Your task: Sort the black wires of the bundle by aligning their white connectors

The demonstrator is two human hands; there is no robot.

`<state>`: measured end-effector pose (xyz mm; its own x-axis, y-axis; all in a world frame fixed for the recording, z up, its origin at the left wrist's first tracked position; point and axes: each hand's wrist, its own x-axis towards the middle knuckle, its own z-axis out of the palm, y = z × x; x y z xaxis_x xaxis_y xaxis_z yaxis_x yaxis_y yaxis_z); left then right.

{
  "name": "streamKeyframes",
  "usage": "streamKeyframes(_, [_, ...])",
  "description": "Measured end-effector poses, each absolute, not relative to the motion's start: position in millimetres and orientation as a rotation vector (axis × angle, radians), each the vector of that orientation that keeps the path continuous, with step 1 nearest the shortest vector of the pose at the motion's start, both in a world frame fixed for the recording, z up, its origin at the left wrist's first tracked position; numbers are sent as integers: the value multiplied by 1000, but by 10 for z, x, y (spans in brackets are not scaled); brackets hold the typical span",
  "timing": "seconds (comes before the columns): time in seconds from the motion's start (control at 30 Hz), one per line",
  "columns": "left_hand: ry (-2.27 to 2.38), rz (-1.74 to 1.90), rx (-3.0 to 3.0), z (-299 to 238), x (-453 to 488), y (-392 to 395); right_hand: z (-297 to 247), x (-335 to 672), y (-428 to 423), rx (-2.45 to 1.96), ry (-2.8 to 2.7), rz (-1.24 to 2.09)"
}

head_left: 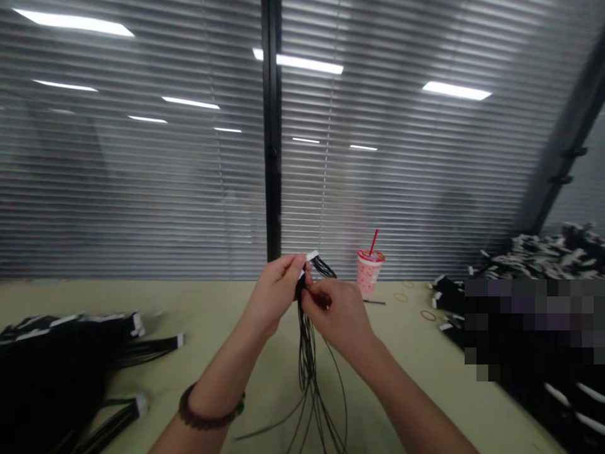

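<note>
A bundle of thin black wires with white connectors hangs between my two hands above the table. My left hand is closed on the bundle near its top, beside a white connector. Just to the right, my right hand pinches at the wires below that connector, thumb and forefinger together. Several wires loop out to the right behind the fingers, and the loose ends spread downward. The exact spot between the right fingertips is partly hidden.
Black wire harnesses with white connectors lie piled at the left and in a larger heap at the right. A pink cup with a red straw stands near the blinds. Rubber bands and a thin dark stick lie nearby.
</note>
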<state>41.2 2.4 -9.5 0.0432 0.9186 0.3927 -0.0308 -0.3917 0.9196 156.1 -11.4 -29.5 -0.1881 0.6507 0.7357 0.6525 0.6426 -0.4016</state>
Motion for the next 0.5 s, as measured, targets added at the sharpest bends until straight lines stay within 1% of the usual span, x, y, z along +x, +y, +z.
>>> streamKeyframes(0.23, [1008, 1500, 1520, -136, 416, 92, -320, 1551, -78, -1121, -1921, 54])
streamKeyframes(0.5, [965, 1547, 1536, -143, 425, 86, -305, 1580, -60, -1073, -1999, 14])
